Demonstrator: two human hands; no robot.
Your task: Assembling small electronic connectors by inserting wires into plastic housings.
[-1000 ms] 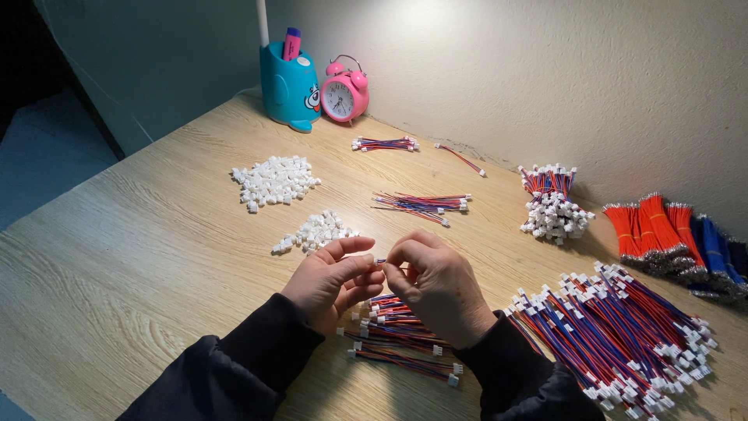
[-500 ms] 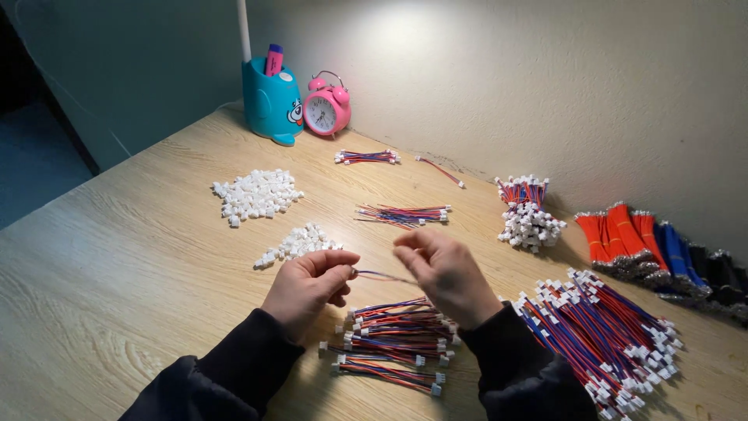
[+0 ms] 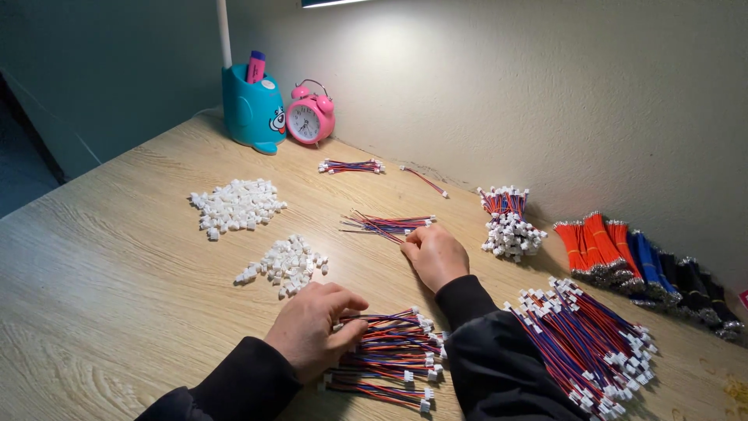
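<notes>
My left hand (image 3: 312, 331) lies on the near-left edge of a pile of red-and-blue wires with white connectors (image 3: 389, 355). Its thumb and fingers pinch one wire on top of that pile. My right hand (image 3: 436, 253) reaches further out, knuckles up. Its curled fingertips are closed on the near ends of a small loose bundle of red-and-blue wires (image 3: 382, 224). Two heaps of small white connector housings lie left of the hands, the nearer heap (image 3: 284, 265) beside my left hand and the larger heap (image 3: 234, 205) beyond it.
A big pile of connector-tipped wires (image 3: 592, 343) lies at the right. Behind it are orange, blue and black wire bundles (image 3: 639, 257) and a connector-tipped bunch (image 3: 510, 222). A teal pen holder (image 3: 253, 109), a pink alarm clock (image 3: 310, 121) and a small wire bundle (image 3: 351, 166) stand near the wall.
The hands were together over the near pile, working one wire. They have parted: the left dropped onto the pile, the right moved out to the loose wire bundle.
</notes>
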